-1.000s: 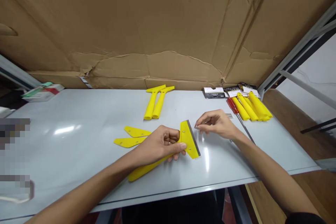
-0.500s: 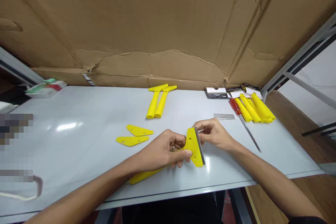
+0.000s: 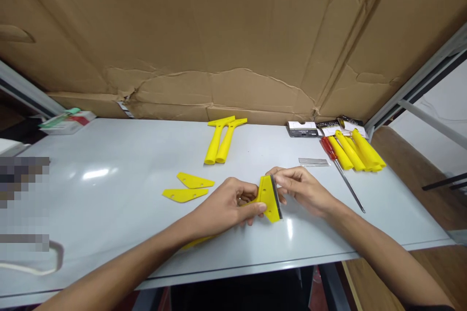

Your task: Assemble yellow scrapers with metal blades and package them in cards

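Head camera: above the table's point(image 3: 127, 150) near side, facing forward and down.
Near range: close; left hand point(image 3: 231, 204) and right hand point(image 3: 304, 188) just below centre.
Cardboard point(image 3: 204, 24): far side, filling the top of the view.
Floor point(image 3: 408, 170): right, beyond the table end.

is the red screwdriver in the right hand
No, the red-handled screwdriver lies on the table, while the right hand touches the yellow scraper by its blade edge.

Legible text: none | black-and-white card point(image 3: 302, 127) — lying beyond the right fingers point(image 3: 288, 183) — is showing print too small to read
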A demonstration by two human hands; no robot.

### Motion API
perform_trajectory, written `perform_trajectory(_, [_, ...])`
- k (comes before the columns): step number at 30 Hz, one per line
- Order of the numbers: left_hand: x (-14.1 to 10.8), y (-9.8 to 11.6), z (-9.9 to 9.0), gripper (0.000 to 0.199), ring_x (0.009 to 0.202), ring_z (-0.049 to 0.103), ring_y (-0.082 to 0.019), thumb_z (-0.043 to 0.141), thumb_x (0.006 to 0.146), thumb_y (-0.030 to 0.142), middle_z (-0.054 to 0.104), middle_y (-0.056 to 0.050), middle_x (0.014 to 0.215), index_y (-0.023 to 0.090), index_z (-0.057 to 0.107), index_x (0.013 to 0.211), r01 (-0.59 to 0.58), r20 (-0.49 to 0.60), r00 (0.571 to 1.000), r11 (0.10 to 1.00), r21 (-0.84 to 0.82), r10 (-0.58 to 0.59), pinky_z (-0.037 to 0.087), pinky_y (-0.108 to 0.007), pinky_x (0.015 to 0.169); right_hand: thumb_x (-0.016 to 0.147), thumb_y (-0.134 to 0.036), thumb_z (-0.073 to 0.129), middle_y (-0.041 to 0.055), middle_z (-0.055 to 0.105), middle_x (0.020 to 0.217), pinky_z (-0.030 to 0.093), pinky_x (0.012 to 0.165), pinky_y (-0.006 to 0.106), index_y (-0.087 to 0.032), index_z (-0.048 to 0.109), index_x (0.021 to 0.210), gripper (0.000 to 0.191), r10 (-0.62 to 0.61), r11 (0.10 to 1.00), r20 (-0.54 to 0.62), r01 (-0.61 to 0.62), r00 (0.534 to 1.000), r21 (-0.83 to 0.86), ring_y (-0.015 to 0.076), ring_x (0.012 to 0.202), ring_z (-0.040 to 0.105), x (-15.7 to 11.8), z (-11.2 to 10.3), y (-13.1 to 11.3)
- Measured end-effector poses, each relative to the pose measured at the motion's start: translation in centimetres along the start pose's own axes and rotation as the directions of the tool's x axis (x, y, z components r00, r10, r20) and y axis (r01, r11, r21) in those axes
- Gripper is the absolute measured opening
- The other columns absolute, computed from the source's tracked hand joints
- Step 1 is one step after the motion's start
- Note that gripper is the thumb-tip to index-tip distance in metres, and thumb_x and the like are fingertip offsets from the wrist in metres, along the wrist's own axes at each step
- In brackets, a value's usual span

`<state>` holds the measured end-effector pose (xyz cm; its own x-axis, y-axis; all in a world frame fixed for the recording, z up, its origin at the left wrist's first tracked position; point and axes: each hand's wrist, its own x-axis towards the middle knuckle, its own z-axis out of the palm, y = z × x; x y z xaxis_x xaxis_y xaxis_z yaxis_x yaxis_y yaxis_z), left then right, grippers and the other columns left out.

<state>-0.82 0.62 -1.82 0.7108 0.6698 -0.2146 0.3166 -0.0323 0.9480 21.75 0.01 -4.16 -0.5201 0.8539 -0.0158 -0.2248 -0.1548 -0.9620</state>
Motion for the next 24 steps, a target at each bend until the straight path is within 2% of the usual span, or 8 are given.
perform_trajectory(7, [0.3,-1.1,0.7,0.031,0.060,0.054,-0.014,0.059,0.092,0.035,0.061,0.001,0.061,0.017,0.062,0.067,-0.008,-0.191,0.978,0.926,0.377,0.086,0.038,-0.026,0.059,0.085,-0.033,0.081,0.0047,0.068,0.101,0.048,0.084,0.028,-0.017,0.079,0.092,0.018,0.051,0.987,-0.054,-0.058,0.997,-0.148,0.0153,0.092,0.061,-0.1,-0.3,0.0])
perform_trajectory(10, [0.2,-1.5,1.3,0.017,0.061,0.059,-0.016,0.060,0.093,0.035,0.068,0.001,0.072,0.020,0.061,0.100,-0.013,-0.259,0.962,0.958,0.286,0.090,0.043,-0.026,0.060,0.084,-0.035,0.081,0.0036,0.068,0.096,0.047,0.078,0.028,-0.017,0.078,0.092,0.020,0.032,0.988,-0.095,-0.046,0.995,-0.145,0.0138,0.084,0.059,0.0,-0.2,0.4])
perform_trajectory(12, [-0.1,-1.5,1.7,0.028,0.059,0.063,-0.015,0.060,0.094,0.036,0.072,0.001,0.081,0.022,0.050,0.116,-0.040,-0.273,0.959,0.987,0.154,0.082,0.046,-0.025,0.057,0.084,-0.036,0.081,0.0028,0.068,0.093,0.046,0.074,0.027,-0.017,0.078,0.091,0.020,0.040,0.989,-0.095,-0.052,0.995,-0.135,0.0124,0.078,0.057,0.1,0.0,0.5])
perform_trajectory(16, [-0.4,-1.4,2.1,0.025,0.053,0.063,-0.016,0.061,0.093,0.038,0.066,0.004,0.064,0.023,0.048,0.108,-0.033,-0.255,0.965,0.994,0.101,0.058,0.045,-0.023,0.051,0.085,-0.038,0.080,0.0025,0.068,0.095,0.046,0.073,0.027,-0.018,0.078,0.091,0.021,0.041,0.980,-0.068,-0.054,0.997,-0.189,0.0120,0.078,0.058,0.1,-0.1,-0.3])
perform_trajectory(18, [-0.4,-1.4,2.0,0.022,0.052,0.063,-0.016,0.061,0.093,0.038,0.063,0.005,0.057,0.023,0.048,0.100,-0.022,-0.268,0.962,0.995,0.095,0.047,0.043,-0.023,0.050,0.087,-0.041,0.077,0.0025,0.070,0.095,0.046,0.072,0.026,-0.019,0.077,0.095,0.023,0.072,0.942,-0.035,-0.079,0.997,-0.325,0.0124,0.078,0.059,-0.4,-1.0,-1.9])
perform_trajectory(20, [-0.4,-1.4,1.7,0.022,0.053,0.063,-0.016,0.061,0.094,0.040,0.062,0.004,0.058,0.023,0.047,0.094,-0.026,-0.293,0.955,0.998,0.058,0.042,0.044,-0.023,0.050,0.091,-0.041,0.073,0.0024,0.072,0.093,0.046,0.071,0.027,-0.020,0.076,0.100,0.023,0.155,0.815,-0.002,-0.129,0.988,-0.565,0.0129,0.075,0.060,-1.5,-2.7,-4.3])
perform_trajectory(22, [-0.3,-1.4,1.4,0.024,0.053,0.064,-0.016,0.062,0.093,0.042,0.062,0.004,0.059,0.022,0.047,0.091,-0.028,-0.321,0.947,1.000,0.005,0.028,0.046,-0.023,0.050,0.091,-0.040,0.071,0.0026,0.074,0.093,0.045,0.072,0.027,-0.020,0.076,0.096,0.021,0.212,0.587,-0.036,-0.156,0.977,-0.795,0.0149,0.079,0.063,-2.9,-4.7,-6.5])
perform_trajectory(24, [-0.1,-1.4,1.1,0.026,0.053,0.064,-0.016,0.065,0.091,0.043,0.061,0.004,0.062,0.022,0.050,0.093,-0.031,-0.333,0.943,0.998,-0.060,0.009,0.048,-0.024,0.050,0.090,-0.039,0.070,0.0026,0.075,0.089,0.045,0.070,0.027,-0.020,0.075,0.091,0.019,0.280,0.347,-0.123,-0.220,0.952,-0.912,0.0164,0.079,0.065,-4.1,-6.5,-7.8])
